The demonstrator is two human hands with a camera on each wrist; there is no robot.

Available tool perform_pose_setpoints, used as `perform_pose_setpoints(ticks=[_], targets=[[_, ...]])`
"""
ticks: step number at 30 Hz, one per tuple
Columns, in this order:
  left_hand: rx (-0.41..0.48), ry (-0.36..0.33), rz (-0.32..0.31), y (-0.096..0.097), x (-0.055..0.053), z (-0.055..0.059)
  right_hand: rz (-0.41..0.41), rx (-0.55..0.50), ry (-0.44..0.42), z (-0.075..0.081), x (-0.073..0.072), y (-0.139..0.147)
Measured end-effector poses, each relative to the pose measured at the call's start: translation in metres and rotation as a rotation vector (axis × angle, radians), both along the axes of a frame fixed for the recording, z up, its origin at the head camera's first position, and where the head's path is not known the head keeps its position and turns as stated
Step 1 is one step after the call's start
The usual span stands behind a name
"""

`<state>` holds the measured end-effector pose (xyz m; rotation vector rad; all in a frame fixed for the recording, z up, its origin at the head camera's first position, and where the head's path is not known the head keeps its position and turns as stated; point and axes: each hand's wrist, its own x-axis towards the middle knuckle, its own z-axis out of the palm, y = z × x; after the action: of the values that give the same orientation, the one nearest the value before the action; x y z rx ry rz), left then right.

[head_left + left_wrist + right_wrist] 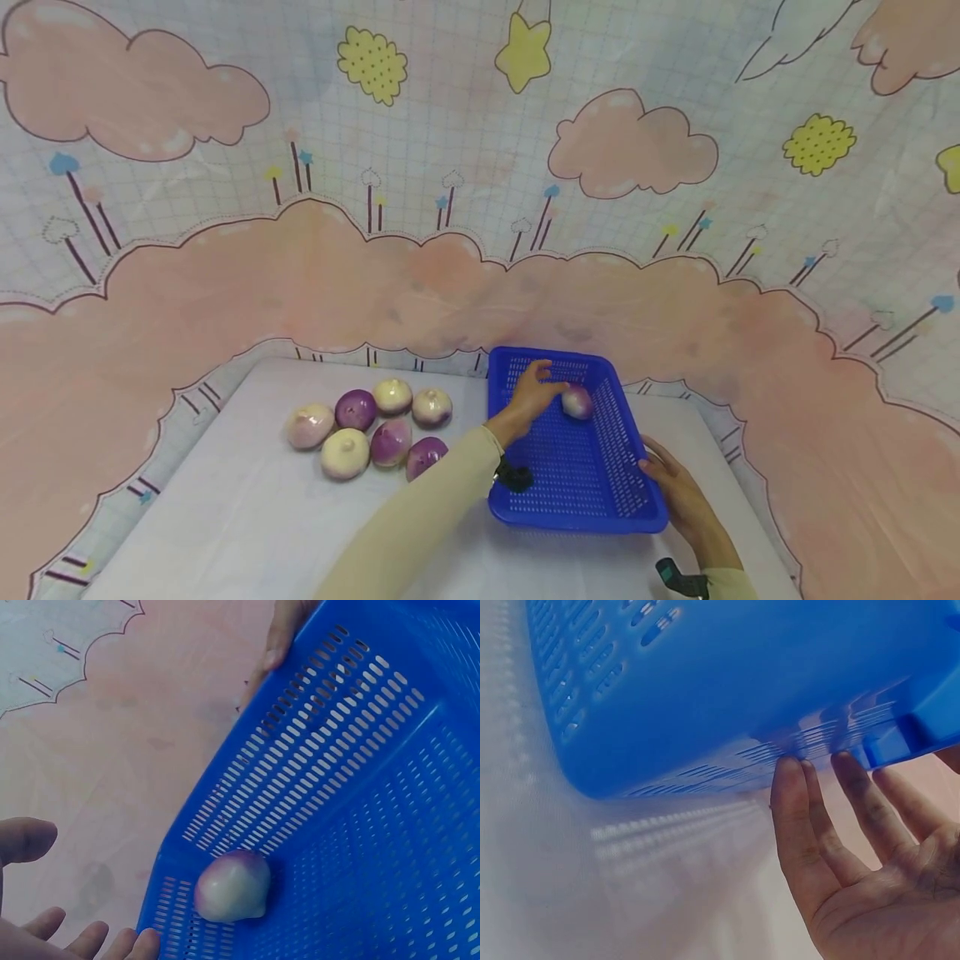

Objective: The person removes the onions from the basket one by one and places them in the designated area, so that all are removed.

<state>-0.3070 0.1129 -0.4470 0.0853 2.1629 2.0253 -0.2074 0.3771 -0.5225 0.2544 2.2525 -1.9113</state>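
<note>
A blue perforated plastic basket [570,523] stands on the table, with one purple-and-white turnip [577,402] lying at its far end. My left hand [534,393] is over the far part of the basket beside that turnip. In the left wrist view the left fingers [88,939] are spread, and a gap separates them from the turnip [234,886]. My right hand [681,492] holds the basket's right side. Its fingers [870,806] lie against the outer wall under the rim, while the thumb is mostly hidden in the right wrist view.
Several more turnips [391,442] in purple and white lie grouped left of the basket on the white table [225,500]. My left forearm crosses in front of the group's right end. A patterned cloth [420,292] hangs behind the table.
</note>
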Motion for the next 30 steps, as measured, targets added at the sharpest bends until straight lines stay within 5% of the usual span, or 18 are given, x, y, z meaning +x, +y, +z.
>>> perform_pose_setpoints(ticks=[12, 23, 30], targets=[[0.0, -0.032, -0.006, 0.009, 0.0, -0.005, -0.015, -0.018, -0.019, 0.001, 0.002, -0.003], [-0.008, -0.185, 0.02, 0.018, -0.008, -0.032, -0.023, -0.054, -0.03, 0.0, 0.002, -0.002], [-0.092, -0.118, -0.037, 0.026, -0.012, -0.044, 0.0, -0.062, -0.015, 0.0, 0.004, -0.001]])
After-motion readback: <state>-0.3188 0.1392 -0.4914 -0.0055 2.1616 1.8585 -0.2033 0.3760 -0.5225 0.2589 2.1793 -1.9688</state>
